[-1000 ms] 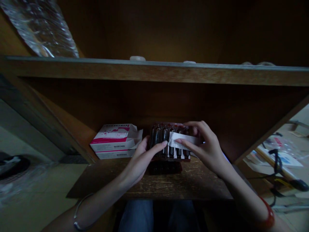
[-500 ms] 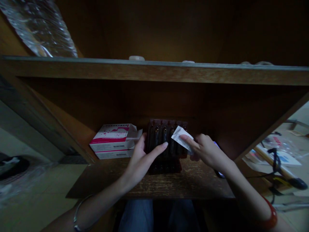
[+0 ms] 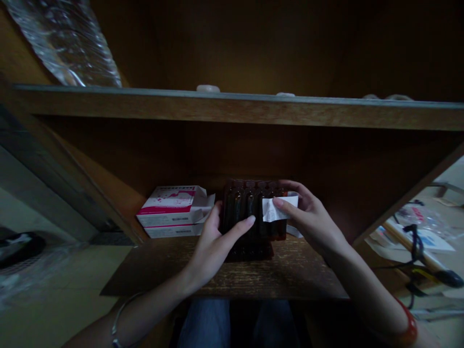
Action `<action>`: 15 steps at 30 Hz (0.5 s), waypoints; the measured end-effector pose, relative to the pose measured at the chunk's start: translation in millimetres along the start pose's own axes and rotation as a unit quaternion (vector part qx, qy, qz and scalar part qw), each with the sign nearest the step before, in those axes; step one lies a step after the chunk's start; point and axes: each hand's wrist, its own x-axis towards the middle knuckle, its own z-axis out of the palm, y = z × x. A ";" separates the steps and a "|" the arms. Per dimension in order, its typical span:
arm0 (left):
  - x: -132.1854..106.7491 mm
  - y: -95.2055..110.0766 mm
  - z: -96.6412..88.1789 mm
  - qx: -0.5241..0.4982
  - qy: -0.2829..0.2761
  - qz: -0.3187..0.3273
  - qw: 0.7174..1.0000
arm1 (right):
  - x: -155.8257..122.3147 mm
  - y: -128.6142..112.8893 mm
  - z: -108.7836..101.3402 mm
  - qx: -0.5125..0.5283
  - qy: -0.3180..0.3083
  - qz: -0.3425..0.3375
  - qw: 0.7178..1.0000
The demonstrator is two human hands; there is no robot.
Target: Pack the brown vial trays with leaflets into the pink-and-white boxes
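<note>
A moulded tray of amber glass ampoules [image 3: 242,208] stands nearly upright at the centre of the lower shelf, toward the far side, held between both hands. The ampoules sit side by side in its recesses; their contents are too dark to identify.

A white paper slip [image 3: 277,209] lies across the right part of the tray's face. The right hand [image 3: 311,217] is closed around that end of the tray: its index finger presses on the slip, while the other fingers curl over the tray's far right corner. The right thumb is hidden, so a pinch cannot be confirmed.

The left hand [image 3: 213,246] grasps the tray's lower left part, with its thumb upright at the left edge and its fingers extended across the face.

A second dark tray [image 3: 250,252] lies directly beneath and behind the first. Just to the left, two stacked pink-and-white cartons [image 3: 174,212] rest on the wooden shelf [image 3: 311,275]. The upper carton's end flap is open; its contents cannot be seen.

A metal bangle [image 3: 116,321] circles the left wrist, and a red beaded bracelet [image 3: 408,328] circles the right.
</note>
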 end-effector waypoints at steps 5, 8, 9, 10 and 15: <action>4.0 -4.8 -1.4 -0.033 -0.010 -0.024 0.999 | -4.1 -0.7 2.6 -0.124 0.140 -0.151 0.971; 4.4 -4.9 -1.9 -0.038 -0.011 -0.027 0.999 | -5.6 -2.1 1.3 -0.200 0.130 -0.182 0.954; 4.2 -4.6 -2.0 -0.036 -0.011 -0.023 0.999 | -5.9 -1.8 1.1 -0.214 0.126 -0.188 0.950; 3.8 -4.4 -2.0 -0.032 -0.011 -0.018 0.999 | -6.3 -1.2 1.1 -0.226 0.123 -0.192 0.947; 2.7 -4.8 -0.8 -0.020 -0.010 -0.008 1.000 | -9.6 3.2 5.2 -0.260 0.130 -0.205 0.934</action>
